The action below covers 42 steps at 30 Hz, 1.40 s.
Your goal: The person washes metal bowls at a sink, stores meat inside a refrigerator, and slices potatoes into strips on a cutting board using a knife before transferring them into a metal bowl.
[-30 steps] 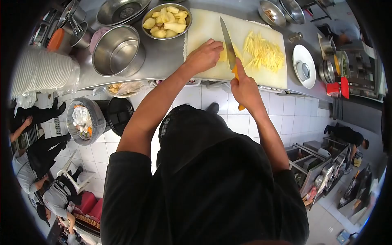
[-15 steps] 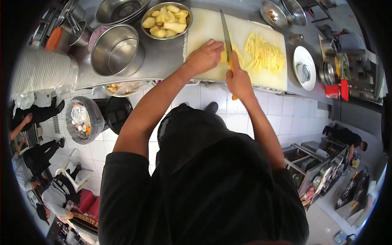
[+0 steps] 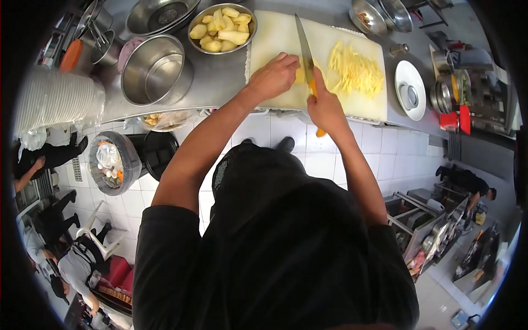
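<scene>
My right hand is wrapped round the orange handle of a long knife, its blade pointing away from me over the white cutting board. To its left, my left hand has its fingers curled down on a yellow piece of potato, mostly hidden beneath them and the blade. Right of the knife lies a loose pile of thin potato strips. Peeled potatoes fill a metal bowl beyond the board's left edge.
A deep steel pot stands left of the board, near stacked white containers. At right sits a white dish; metal bowls are behind. Below the counter stands a lined waste bin. Other people are at lower left and far right.
The knife handle and my right hand have shifted slightly right, away from my left fingers. My left hand stays on the potato. The whole view has moved a little.
</scene>
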{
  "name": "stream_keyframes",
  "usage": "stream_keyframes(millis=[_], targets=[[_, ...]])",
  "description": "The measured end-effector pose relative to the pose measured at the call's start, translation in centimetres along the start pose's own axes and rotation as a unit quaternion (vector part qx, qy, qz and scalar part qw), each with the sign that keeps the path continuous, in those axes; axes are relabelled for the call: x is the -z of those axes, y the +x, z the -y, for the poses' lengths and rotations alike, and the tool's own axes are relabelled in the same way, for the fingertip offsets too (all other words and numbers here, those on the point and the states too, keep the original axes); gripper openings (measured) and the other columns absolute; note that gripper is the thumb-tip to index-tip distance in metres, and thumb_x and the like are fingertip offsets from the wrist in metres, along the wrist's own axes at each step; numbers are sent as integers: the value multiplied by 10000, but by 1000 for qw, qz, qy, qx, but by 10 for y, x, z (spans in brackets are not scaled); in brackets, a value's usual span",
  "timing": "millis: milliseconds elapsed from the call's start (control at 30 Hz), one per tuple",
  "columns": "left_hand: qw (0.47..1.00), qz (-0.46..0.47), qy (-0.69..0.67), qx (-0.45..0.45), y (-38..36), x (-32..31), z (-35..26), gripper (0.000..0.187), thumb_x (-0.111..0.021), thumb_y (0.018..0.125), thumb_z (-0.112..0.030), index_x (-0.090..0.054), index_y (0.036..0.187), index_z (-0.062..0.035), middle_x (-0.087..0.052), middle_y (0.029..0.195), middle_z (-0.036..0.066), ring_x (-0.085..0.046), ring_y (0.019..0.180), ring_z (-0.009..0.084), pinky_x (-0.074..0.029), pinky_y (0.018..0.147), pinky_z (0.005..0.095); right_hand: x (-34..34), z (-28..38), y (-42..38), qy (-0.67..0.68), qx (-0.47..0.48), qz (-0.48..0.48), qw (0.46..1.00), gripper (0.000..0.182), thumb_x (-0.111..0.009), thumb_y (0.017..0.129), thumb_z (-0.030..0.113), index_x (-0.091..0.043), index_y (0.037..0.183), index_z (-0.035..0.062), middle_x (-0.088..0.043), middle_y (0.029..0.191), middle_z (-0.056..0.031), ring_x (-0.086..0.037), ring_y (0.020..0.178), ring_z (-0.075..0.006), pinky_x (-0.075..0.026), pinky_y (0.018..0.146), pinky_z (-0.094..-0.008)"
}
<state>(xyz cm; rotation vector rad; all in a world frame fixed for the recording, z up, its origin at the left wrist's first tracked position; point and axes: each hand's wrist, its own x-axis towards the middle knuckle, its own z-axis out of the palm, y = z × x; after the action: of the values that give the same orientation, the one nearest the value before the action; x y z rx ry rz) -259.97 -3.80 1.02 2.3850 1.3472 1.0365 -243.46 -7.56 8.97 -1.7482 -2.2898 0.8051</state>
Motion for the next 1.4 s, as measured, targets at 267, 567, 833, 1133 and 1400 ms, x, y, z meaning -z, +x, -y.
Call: stream_keyframes(millis=[267,567,833,1133,1400], targets=[[1000,4,4,1,1,0,3,203,-523,773,-20,-587,960,30,-541,1036,71,-501,970,235,-451,840,324,-18,-4,14,5,-8,-19,1000,689,-455,780,37,-157,1401,68,-586,720,-289,-574,688,-455,-445,675,-513],[1000,-18,-12,4,0,1,1,210,-523,787,-34,-585,977,30,-546,1039,85,-506,988,246,-450,841,335,-18,-4,-17,-3,27,-37,999,677,-455,800,69,-164,1411,74,-594,803,-298,-576,728,-450,-454,716,-481],[1000,-20,-19,10,-2,0,-1,204,-524,789,-39,-581,978,15,-547,1026,85,-510,974,251,-452,832,343,8,7,-10,15,4,10,1000,684,-452,787,58,-162,1407,58,-591,773,-296,-581,709,-445,-462,699,-472],[1000,-15,-17,12,3,1,3,185,-527,790,-42,-578,958,17,-551,1023,89,-513,979,249,-455,828,335,8,9,13,10,-19,19,1000,687,-448,787,66,-156,1408,70,-585,749,-303,-579,704,-446,-460,688,-487],[1000,-17,-13,13,-1,-2,2,181,-537,779,-36,-593,943,17,-558,1023,91,-522,969,245,-453,841,334,-23,-7,25,21,13,-20,999,688,-446,789,65,-152,1410,74,-586,767,-304,-575,695,-452,-457,663,-486]])
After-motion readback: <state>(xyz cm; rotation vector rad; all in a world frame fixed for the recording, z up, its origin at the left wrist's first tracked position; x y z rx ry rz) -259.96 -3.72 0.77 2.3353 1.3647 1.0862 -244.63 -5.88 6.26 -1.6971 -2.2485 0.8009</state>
